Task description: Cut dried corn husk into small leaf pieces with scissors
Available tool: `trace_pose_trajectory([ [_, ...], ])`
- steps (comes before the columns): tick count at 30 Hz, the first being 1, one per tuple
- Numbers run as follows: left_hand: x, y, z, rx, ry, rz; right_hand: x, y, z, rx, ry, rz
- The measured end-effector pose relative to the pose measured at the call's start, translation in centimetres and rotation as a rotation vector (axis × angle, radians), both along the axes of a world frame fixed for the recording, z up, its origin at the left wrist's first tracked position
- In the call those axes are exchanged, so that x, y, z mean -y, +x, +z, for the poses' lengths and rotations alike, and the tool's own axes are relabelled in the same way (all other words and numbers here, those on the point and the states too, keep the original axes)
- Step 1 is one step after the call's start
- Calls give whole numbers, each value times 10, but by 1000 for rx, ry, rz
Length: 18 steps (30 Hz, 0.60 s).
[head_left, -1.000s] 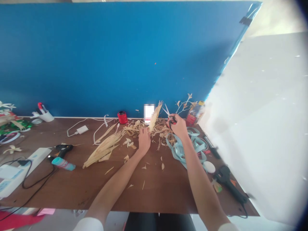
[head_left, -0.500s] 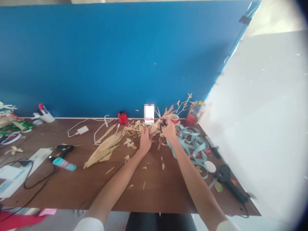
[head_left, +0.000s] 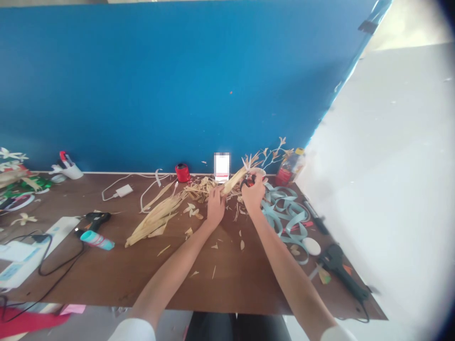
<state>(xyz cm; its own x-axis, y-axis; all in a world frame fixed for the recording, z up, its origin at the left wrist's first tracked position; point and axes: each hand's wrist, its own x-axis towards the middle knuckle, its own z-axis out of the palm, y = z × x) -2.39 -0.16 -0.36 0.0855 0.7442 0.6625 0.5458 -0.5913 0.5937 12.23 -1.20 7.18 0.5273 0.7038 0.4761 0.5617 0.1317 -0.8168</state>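
My left hand (head_left: 215, 208) is closed on the lower end of a dried husk strip (head_left: 235, 179) that slants up to the right near the back of the brown table (head_left: 227, 284). My right hand (head_left: 253, 193) grips red-handled scissors (head_left: 248, 181) held right against that strip. Both hands are close together over a heap of husk scraps (head_left: 199, 188). A bundle of long dried husks (head_left: 152, 220) lies to the left of my hands. Small cut pieces (head_left: 216, 246) are scattered in front of them.
A blue board (head_left: 170, 85) stands behind the table, a white wall (head_left: 384, 166) on the right. Light blue ribbon loops (head_left: 284, 210), a black glue gun (head_left: 337, 267) and a bottle (head_left: 287, 168) lie right. Another glue gun (head_left: 94, 220), a teal tube (head_left: 95, 240), charger (head_left: 122, 191) and red spool (head_left: 182, 172) are left.
My right hand came in from the right with the scissors and met the husk strip held by my left hand. The strip now slants further to the right.
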Motion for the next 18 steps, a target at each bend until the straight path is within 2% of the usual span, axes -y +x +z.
trace_pose_trajectory([
  [6,0,1,-2,-9,-35,-10,-5,-4,-5,-93,28,183],
  [11,1,-1,3,22,-74,-42,-7,-5,-8,-180,88,337],
  [15,-5,-4,4,77,-49,-95,-10,-1,-9,-238,100,429],
  [18,-10,-5,0,100,-16,-128,-12,2,-8,-333,90,578],
])
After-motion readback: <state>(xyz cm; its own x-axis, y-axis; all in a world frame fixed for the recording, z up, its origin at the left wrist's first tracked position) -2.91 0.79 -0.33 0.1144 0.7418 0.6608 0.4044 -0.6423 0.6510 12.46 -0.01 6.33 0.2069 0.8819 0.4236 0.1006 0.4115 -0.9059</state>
